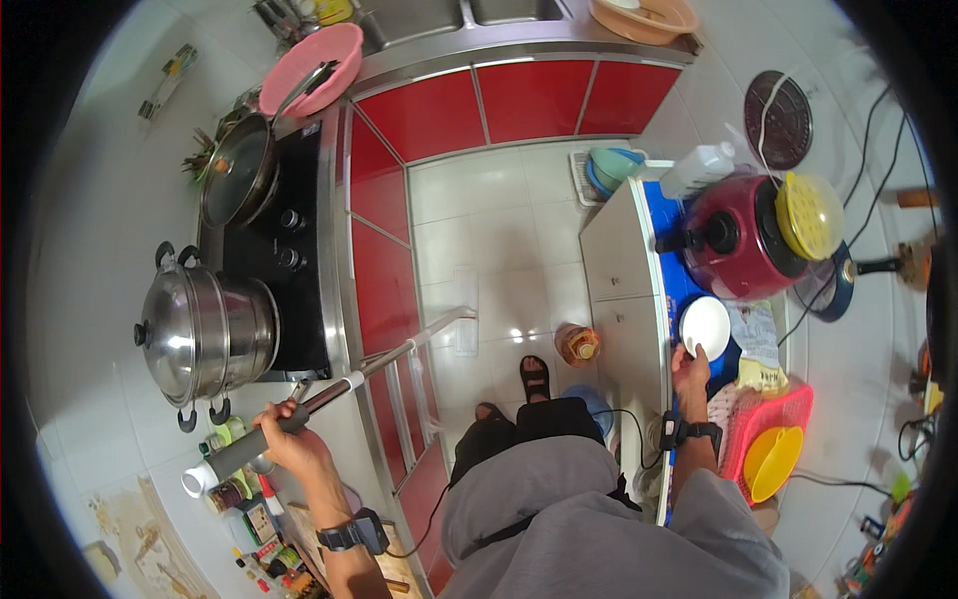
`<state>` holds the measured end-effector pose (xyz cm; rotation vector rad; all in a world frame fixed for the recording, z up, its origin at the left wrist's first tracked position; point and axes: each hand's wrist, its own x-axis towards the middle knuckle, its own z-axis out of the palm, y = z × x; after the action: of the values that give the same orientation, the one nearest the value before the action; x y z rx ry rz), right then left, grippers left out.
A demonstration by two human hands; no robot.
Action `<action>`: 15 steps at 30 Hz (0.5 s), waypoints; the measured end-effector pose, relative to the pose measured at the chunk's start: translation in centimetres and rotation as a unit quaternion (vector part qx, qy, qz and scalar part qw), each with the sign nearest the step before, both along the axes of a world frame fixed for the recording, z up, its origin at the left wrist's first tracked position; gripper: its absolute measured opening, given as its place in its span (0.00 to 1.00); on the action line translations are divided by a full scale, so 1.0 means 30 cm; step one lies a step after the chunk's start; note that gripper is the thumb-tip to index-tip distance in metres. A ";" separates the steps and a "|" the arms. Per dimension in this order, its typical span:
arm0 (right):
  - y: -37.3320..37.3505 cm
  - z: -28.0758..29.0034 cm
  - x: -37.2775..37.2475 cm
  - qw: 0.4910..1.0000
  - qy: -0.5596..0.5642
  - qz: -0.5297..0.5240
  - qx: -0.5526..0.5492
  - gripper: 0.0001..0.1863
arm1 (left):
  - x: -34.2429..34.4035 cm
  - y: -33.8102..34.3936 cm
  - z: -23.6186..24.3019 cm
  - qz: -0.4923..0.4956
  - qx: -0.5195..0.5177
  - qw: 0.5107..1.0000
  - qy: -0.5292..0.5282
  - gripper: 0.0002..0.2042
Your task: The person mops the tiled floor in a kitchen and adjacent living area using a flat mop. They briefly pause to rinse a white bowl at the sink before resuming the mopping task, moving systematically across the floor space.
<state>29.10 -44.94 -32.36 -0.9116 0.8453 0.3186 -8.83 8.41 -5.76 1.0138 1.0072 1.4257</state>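
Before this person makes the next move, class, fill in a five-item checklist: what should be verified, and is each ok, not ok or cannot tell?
1. Left hand closed round the gray-and-silver long-handled mop: ok.
2. Right hand touching the round white bowl: ok, thumb at its rim.
3. Bowl resting on the blue-topped white cabinet: cannot tell; its underside is hidden.
4. Stepping room by the black open sandals: not ok, I'd judge; a clear yellow-capped bottle stands close by.
5. Lid on the shiny steel tiered pot: ok, it looks seated.
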 end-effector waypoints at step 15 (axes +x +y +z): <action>0.157 0.076 -0.100 0.994 0.036 0.037 -0.100 0.09 | 0.085 0.206 0.007 0.008 -0.016 1.000 -0.002 0.09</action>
<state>26.10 -40.24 -30.06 -1.1250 0.9232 0.3368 -6.28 14.60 -5.54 0.9804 1.0339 1.4200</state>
